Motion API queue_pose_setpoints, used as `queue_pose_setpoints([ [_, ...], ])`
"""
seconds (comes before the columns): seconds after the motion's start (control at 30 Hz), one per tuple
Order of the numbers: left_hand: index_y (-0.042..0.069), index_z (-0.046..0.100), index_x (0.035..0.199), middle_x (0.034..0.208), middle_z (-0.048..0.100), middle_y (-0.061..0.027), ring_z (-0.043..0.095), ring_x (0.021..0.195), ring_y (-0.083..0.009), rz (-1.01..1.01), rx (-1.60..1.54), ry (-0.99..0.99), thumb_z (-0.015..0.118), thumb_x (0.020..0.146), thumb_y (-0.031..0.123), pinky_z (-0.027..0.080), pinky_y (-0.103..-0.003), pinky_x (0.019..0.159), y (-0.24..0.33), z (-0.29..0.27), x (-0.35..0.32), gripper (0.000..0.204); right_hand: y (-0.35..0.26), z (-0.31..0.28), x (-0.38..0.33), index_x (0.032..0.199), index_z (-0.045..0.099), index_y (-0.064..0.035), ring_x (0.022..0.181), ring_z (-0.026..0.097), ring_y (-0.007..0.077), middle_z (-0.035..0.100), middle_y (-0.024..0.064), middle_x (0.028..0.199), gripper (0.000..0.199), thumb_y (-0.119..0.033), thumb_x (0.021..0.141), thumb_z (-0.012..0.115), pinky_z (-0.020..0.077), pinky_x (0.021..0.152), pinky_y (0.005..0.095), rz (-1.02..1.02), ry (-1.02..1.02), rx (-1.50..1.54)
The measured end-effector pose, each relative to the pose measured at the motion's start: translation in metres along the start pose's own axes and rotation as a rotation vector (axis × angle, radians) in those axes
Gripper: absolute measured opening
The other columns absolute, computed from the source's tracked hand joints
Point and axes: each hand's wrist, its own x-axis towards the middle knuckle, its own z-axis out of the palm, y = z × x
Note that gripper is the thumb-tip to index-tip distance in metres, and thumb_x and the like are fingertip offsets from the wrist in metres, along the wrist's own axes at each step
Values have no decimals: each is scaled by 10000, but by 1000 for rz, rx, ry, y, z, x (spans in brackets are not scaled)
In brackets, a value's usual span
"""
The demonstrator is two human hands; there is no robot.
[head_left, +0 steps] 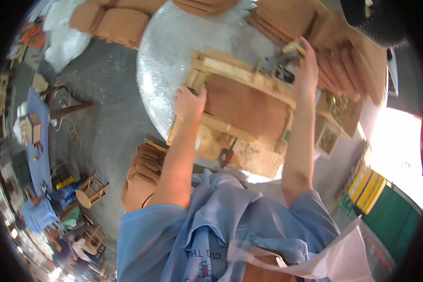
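A wooden frame jig point(246, 70) lies on a round, shiny table, with a flat brown panel point(246, 103) set inside it. At its left end, my left hand point(189, 102) is closed, with a small dark thing partly showing between thumb and fingers; its kind is hidden. My right hand point(307, 63) is wrapped round the pale yellow handle of a grey tool point(277, 61) at the jig's far right corner. The tool's exact kind does not show. Nearer me, a red-and-black hand tool point(226, 156) rests on the jig's wooden base board point(254, 160).
Brown panels are stacked at the far right point(343, 61), far left point(122, 26) and beside my left arm point(143, 171). Wooden boxes point(338, 110) of small brass-coloured pieces stand right of the jig. People, a stool point(85, 198) and a blue bench point(35, 136) are farther left.
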Motion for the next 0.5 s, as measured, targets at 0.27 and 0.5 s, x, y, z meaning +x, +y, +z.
queue_pose_setpoints([
  [0.27, 16, 546, 1333, 1310, 658, -191, 677, 1197, -382, 11, 93, 9, 631, 936, 743, 605, -524, 902, -4, 7, -1, 833, 73, 4, -256, 1200, 737, -29, 1051, 715, 174, 773, 71, 1103, 235, -147, 997, 735, 571, 918, 337, 302, -19, -522],
  [0.5, -4, 525, 1344, 1318, 641, -209, 664, 1210, -407, 52, 65, 13, 620, 933, 756, 599, -528, 922, -6, 12, 2, 870, 95, 43, -352, 1180, 732, -22, 932, 712, 148, 768, 71, 1004, 250, -200, 1006, 746, 553, 809, 307, 592, -13, -393],
])
